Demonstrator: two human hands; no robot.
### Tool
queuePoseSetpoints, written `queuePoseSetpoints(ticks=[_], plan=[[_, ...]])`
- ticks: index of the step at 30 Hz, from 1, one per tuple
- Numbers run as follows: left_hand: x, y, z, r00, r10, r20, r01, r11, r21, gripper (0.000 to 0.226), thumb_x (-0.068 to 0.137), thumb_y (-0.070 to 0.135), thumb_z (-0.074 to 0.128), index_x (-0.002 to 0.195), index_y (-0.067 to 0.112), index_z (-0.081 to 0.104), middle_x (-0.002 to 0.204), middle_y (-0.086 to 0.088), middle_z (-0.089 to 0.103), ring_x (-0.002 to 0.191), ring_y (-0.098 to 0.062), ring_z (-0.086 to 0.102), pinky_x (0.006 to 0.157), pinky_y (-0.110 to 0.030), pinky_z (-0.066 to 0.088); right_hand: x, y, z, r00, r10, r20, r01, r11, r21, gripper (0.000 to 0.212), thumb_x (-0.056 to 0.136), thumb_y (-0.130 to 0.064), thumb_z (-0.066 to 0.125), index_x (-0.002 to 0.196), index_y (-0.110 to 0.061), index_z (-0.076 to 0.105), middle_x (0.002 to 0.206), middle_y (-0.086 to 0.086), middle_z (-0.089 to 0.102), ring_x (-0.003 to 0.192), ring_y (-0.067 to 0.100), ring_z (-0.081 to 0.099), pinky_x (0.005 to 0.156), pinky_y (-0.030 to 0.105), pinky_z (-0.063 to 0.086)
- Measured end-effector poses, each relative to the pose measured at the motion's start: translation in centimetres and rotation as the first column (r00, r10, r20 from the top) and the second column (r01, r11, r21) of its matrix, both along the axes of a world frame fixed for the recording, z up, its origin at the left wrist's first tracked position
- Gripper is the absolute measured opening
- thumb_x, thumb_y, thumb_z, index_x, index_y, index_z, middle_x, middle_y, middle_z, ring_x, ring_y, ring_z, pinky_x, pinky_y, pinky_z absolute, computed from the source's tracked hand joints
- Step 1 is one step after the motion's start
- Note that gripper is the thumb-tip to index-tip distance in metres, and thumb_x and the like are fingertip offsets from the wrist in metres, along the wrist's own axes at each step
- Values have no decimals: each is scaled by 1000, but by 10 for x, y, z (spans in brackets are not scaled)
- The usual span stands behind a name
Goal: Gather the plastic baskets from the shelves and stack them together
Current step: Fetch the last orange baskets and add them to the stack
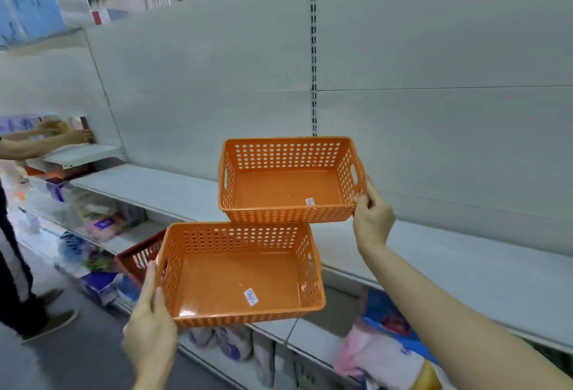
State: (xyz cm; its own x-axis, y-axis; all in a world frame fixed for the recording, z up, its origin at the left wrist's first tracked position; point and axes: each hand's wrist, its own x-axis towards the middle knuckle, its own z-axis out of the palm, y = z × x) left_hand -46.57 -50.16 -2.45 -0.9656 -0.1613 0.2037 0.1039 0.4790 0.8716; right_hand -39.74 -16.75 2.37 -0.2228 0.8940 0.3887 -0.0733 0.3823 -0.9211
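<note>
Two orange perforated plastic baskets are in the air in front of a grey shelf. My left hand (152,321) grips the left rim of the nearer, lower basket (238,275), thumb inside the wall. My right hand (372,219) pinches the right front corner of the farther, higher basket (288,182). The higher basket's front edge sits just above the lower one's back rim; I cannot tell whether they touch. Each has a small white sticker on its floor. A dark red basket (139,258) shows behind the lower orange one, at its left.
The grey shelf board (465,262) runs from left to right at hand height, with a bare back panel (217,95) above it. Packaged goods (102,225) fill the lower shelves. Another person (18,265) stands at the far left, arms reaching to a shelf.
</note>
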Motion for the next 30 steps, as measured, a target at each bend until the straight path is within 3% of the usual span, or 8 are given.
queuePoseSetpoints(ticks=[6, 14, 17, 18, 21, 23, 27, 30], plan=[[42, 26, 1, 981, -190, -49, 189, 982, -22, 46, 105, 26, 42, 146, 45, 43, 136, -19, 61, 116, -47, 56, 98, -52, 42, 108, 4, 5, 980, -196, -38, 193, 979, -62, 42, 99, -12, 41, 138, -21, 51, 104, -18, 60, 62, 4, 56, 49, 9, 44], [122, 80, 16, 936, -346, -69, 349, 937, 31, 44, 104, 27, 43, 147, 41, 45, 127, -25, 64, 111, -49, 58, 100, -52, 41, 243, 17, 23, 927, -361, -102, 357, 933, -57, 39, 99, -10, 43, 136, -17, 53, 104, -17, 61, 61, -7, 57, 52, 8, 45], [154, 103, 19, 915, -390, -103, 398, 914, 77, 43, 104, 28, 43, 145, 43, 47, 124, -22, 66, 108, -46, 61, 97, -49, 43, 289, 32, 31, 896, -424, -131, 419, 906, -63, 40, 97, -11, 45, 134, -21, 56, 96, -26, 66, 62, 3, 54, 62, 32, 53], [164, 111, 20, 914, -390, -109, 400, 912, 90, 43, 104, 30, 43, 144, 45, 47, 125, -20, 67, 109, -44, 61, 98, -49, 43, 303, 37, 34, 889, -438, -135, 435, 899, -54, 41, 96, -12, 45, 134, -23, 56, 96, -25, 68, 63, 7, 53, 63, 34, 52], [197, 134, 23, 911, -393, -121, 407, 905, 126, 41, 104, 34, 42, 142, 49, 47, 128, -20, 65, 111, -44, 60, 101, -52, 43, 347, 52, 41, 888, -438, -143, 442, 897, 0, 41, 97, -11, 44, 136, -21, 54, 105, -12, 70, 67, 9, 56, 65, 29, 49], [223, 150, 27, 907, -398, -137, 416, 898, 144, 41, 104, 33, 42, 142, 47, 47, 127, -21, 66, 111, -44, 60, 102, -53, 43, 376, 62, 47, 896, -420, -141, 428, 903, 31, 40, 99, -11, 44, 137, -20, 52, 95, -15, 63, 78, 11, 60, 69, 25, 51], [280, 185, 33, 913, -387, -128, 406, 890, 210, 40, 104, 33, 44, 142, 44, 49, 132, -18, 64, 117, -43, 57, 107, -52, 39, 431, 91, 57, 914, -364, -177, 381, 922, 69, 39, 100, -15, 45, 139, -22, 49, 125, -21, 55, 88, -9, 61, 76, 15, 53], [305, 209, 37, 907, -394, -146, 419, 878, 231, 39, 103, 37, 44, 141, 45, 49, 135, -13, 63, 122, -38, 56, 112, -51, 37, 467, 111, 64, 913, -356, -198, 373, 926, 53, 40, 100, -12, 44, 139, -19, 48, 130, -17, 53, 76, -18, 59, 61, 3, 46]])
